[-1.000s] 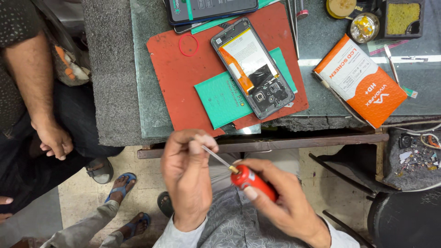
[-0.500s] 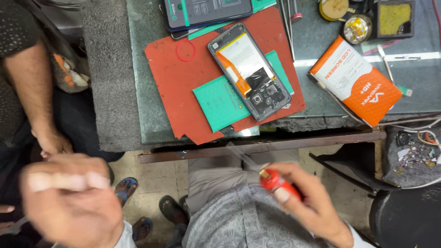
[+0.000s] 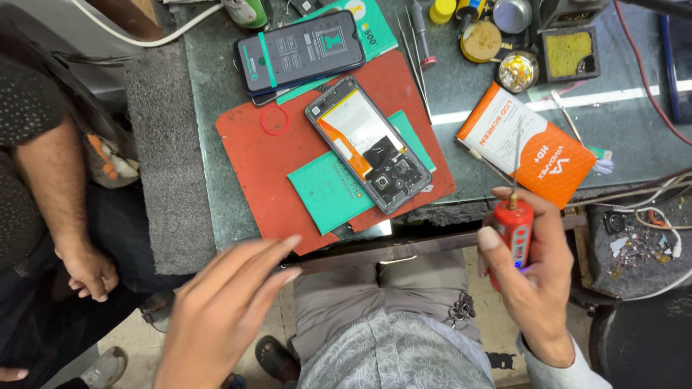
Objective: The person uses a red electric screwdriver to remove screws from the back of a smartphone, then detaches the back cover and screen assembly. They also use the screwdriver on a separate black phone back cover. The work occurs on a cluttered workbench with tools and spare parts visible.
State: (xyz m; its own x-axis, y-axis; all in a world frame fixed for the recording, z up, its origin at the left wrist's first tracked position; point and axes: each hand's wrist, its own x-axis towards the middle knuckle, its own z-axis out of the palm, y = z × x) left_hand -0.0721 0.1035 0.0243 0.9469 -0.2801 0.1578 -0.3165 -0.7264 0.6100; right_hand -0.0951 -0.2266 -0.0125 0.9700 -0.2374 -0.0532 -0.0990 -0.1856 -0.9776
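At the far left another person sits beside the table (image 3: 216, 194). Their hand (image 3: 90, 270) rests on their lap, and the rest of them is cut off by the edge.

Next comes the worker's left hand (image 3: 223, 317). It is low, near the front edge of the table, with the fingers spread flat and apart. It holds nothing. It looks a bit blurry, so I cannot tell if the fingertips touch the table edge or float just above it.

On the table lies a red mat (image 3: 288, 155). I think it is there so the small parts stay put and the glass top is not scratched. On the mat sits a green pad (image 3: 324, 194), and the open phone (image 3: 367, 144) lies tilted across both, back cover off, so its insides face up and are easy to reach. Behind it lies a dark phone (image 3: 299, 50), face up on some green card. A thin red ring (image 3: 274, 119) lies on the mat close by.

To the right is an orange and white box (image 3: 537, 148), well apart from the open phone. Behind it are small tins and a yellow sponge (image 3: 569, 54), too small to make out well.

The right hand (image 3: 533, 281) is closed tight around a red screwdriver (image 3: 513, 230). It stands upright with its thin tip pointing up in front of the box, away from the phone. The lower part of the handle is hidden in the palm.
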